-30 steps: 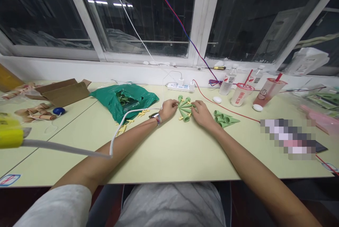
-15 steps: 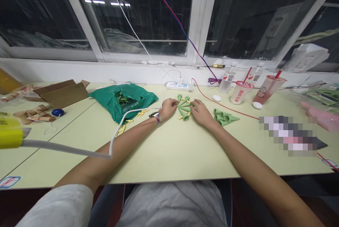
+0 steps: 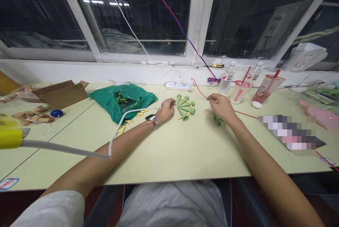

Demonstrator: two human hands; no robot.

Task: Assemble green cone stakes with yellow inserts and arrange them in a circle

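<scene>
Green plastic cones fan rightward, narrow tips meeting beside the left hand.

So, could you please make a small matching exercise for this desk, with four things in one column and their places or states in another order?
Things:
1. Left bare hand
2. Right bare hand
3. Dark green plastic bag
4. Yellow-handled screwdriver

Places and states:
A. Lying on the white window sill
B. Over a cluster of green plastic cones
C. Open, with green pieces inside
D. Beside a fan of green plastic cones

Pairs: 1-D; 2-B; 3-C; 4-A
</scene>
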